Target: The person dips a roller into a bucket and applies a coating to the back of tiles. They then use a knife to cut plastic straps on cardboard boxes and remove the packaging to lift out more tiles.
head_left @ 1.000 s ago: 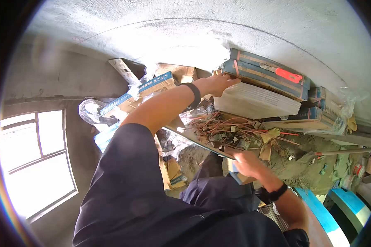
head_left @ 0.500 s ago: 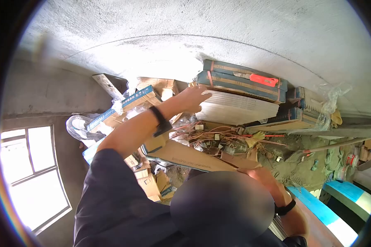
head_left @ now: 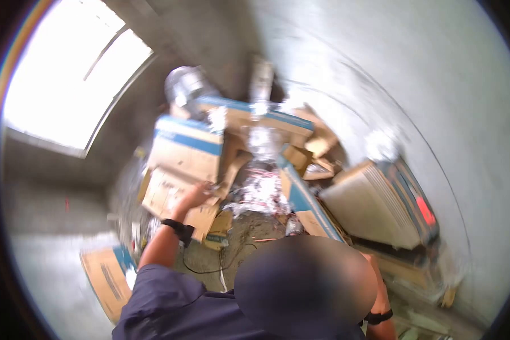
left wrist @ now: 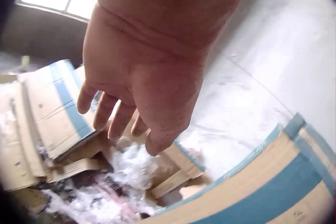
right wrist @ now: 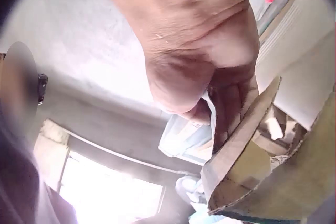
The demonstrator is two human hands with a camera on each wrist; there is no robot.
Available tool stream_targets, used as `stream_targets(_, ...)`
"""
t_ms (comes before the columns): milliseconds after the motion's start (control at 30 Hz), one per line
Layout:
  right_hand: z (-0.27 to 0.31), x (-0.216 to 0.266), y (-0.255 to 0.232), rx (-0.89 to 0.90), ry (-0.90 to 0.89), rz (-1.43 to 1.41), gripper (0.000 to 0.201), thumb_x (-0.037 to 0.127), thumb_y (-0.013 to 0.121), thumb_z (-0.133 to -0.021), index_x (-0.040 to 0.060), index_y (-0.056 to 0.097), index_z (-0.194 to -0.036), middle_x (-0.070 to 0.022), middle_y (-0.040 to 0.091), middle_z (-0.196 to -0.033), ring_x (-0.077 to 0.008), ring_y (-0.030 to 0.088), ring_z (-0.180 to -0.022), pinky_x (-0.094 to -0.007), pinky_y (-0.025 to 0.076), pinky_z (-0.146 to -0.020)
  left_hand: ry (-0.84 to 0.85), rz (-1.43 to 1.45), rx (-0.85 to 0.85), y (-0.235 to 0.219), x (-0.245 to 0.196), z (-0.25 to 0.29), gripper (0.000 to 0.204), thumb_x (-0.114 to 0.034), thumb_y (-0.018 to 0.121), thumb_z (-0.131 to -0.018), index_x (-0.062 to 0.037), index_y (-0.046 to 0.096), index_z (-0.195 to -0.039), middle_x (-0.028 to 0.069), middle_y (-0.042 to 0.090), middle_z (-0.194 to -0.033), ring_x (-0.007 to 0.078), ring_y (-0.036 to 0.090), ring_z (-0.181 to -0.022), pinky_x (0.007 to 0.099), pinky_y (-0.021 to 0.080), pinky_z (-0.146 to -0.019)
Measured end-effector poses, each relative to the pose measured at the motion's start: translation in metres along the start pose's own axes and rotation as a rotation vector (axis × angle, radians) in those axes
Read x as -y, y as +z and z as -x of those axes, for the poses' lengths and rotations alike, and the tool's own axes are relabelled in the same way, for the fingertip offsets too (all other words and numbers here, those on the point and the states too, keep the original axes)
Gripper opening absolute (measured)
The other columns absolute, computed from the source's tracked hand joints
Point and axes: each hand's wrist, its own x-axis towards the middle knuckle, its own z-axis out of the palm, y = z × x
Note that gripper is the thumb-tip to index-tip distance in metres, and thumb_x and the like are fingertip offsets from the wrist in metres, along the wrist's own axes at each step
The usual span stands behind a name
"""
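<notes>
My left hand [head_left: 194, 197] [left wrist: 142, 71] hangs with relaxed fingers and holds nothing. In the head view it appears over or against a torn tan carton [head_left: 167, 190]; contact cannot be told. My right hand [head_left: 375, 280] [right wrist: 210, 71] grips the edge of an emptied blue-and-tan carton [head_left: 306, 201] [left wrist: 257, 195] [right wrist: 294, 176], thumb on one side of the cardboard and fingers on the other. A blurred patch covers part of that carton and hand in the head view.
A stack of pale panels [head_left: 374, 207] leans by the right wall, with a red-handled cutter [head_left: 425, 211] beside it. Crumpled clear plastic [head_left: 260, 192], a wrapped fan [head_left: 188, 88] and more cartons lie ahead. Another flat carton [head_left: 105, 277] lies at the left.
The head view has swung left. My left hand has moved away from the pale stack to the cartons on the left. The carton in my right hand now stands more steeply.
</notes>
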Motion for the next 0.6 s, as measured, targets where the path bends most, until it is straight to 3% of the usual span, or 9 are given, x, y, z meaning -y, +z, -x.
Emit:
stream_targets(67,-0.032,0.039,0.002,0.032,-0.164,0.057,0.028,0.010,0.060,-0.083,0.0012,0.066,-0.109,-0.0277,0.063,-0.082,-0.0470,0.061,-0.079,-0.0478,0.049,-0.066,-0.195,0.058,0.083,0.049,0.028,0.072,0.041,-0.031,0.068,-0.085,-0.0079,0.063,-0.118,0.0200,0.068,-0.109,0.0361,0.064,-0.102,0.0432,0.052,-0.086)
stream_targets(200,-0.092,0.128,0.008,0.273,-0.258,0.057,0.028,0.008,0.059,-0.082,0.0010,0.067,-0.108,-0.0264,0.063,-0.080,-0.0460,0.062,-0.077,-0.0466,0.050,-0.065,-0.384,0.407,0.167,0.163,0.088,0.198,0.045,-0.039,0.064,-0.084,-0.0074,0.061,-0.115,0.0229,0.066,-0.105,0.0386,0.063,-0.103,0.0456,0.050,-0.084)
stream_targets(267,-0.113,0.167,0.012,0.320,-0.336,0.025,0.029,0.009,0.060,-0.082,0.0004,0.067,-0.108,-0.0260,0.063,-0.078,-0.0441,0.064,-0.075,-0.0452,0.050,-0.065,-0.505,0.388,0.288,0.231,0.132,0.248,0.052,-0.037,0.064,-0.084,-0.0057,0.059,-0.125,0.0207,0.067,-0.113,0.0374,0.063,-0.106,0.0453,0.050,-0.087)
stream_targets(400,-0.142,0.205,0.014,0.135,-0.407,-0.053,0.031,0.013,0.060,-0.083,-0.0009,0.068,-0.109,-0.0212,0.070,-0.091,-0.0326,0.067,-0.088,-0.0382,0.050,-0.079,-0.861,0.472,0.194,0.249,0.106,0.313,0.063,-0.038,0.065,-0.085,-0.0025,0.054,-0.135,0.0180,0.066,-0.122,0.0362,0.063,-0.109,0.0435,0.049,-0.092)
stream_targets(433,-0.144,0.237,0.017,0.123,-0.265,-0.391,0.034,0.014,0.059,-0.083,-0.0032,0.067,-0.112,-0.0137,0.070,-0.100,-0.0265,0.066,-0.096,-0.0363,0.048,-0.089,-0.893,0.531,0.159,0.240,0.105,0.311,0.062,-0.038,0.063,-0.087,-0.0003,0.054,-0.135,0.0184,0.063,-0.127,0.0348,0.060,-0.116,0.0413,0.047,-0.097)
stream_targets(467,-0.158,0.252,0.026,0.036,-0.296,-0.559,0.036,0.011,0.057,-0.084,-0.0050,0.064,-0.115,-0.0101,0.068,-0.103,-0.0212,0.065,-0.094,-0.0350,0.051,-0.089,-0.914,0.582,0.122,0.228,0.103,0.305,0.061,-0.038,0.061,-0.090,0.0019,0.053,-0.135,0.0189,0.061,-0.131,0.0335,0.057,-0.122,0.0390,0.045,-0.102)
stream_targets(500,-0.175,0.261,0.030,0.127,-0.172,-0.762,0.035,0.010,0.056,-0.086,-0.0053,0.062,-0.117,-0.0108,0.068,-0.103,-0.0195,0.066,-0.089,-0.0337,0.053,-0.084,-0.911,0.585,0.117,0.219,0.096,0.300,0.061,-0.038,0.061,-0.090,0.0019,0.053,-0.135,0.0189,0.061,-0.131,0.0335,0.057,-0.122,0.0390,0.045,-0.102)
stream_targets(533,-0.206,0.254,0.049,0.121,-0.284,-0.882,0.028,0.010,0.056,-0.088,-0.0037,0.064,-0.111,-0.0094,0.068,-0.100,-0.0169,0.066,-0.083,-0.0306,0.054,-0.077,-0.878,0.695,0.025,0.205,0.091,0.290,0.059,-0.035,0.061,-0.090,0.0022,0.053,-0.135,0.0200,0.061,-0.131,0.0332,0.058,-0.121,0.0385,0.045,-0.102)
stream_targets(600,-0.257,0.229,0.088,0.266,-0.169,-0.903,0.025,0.016,0.062,-0.090,0.0013,0.062,-0.110,-0.0037,0.065,-0.088,-0.0160,0.063,-0.079,-0.0306,0.052,-0.075,-0.789,0.768,-0.026,0.187,0.091,0.263,0.057,-0.032,0.061,-0.091,0.0025,0.053,-0.135,0.0211,0.061,-0.131,0.0329,0.059,-0.120,0.0380,0.045,-0.101)
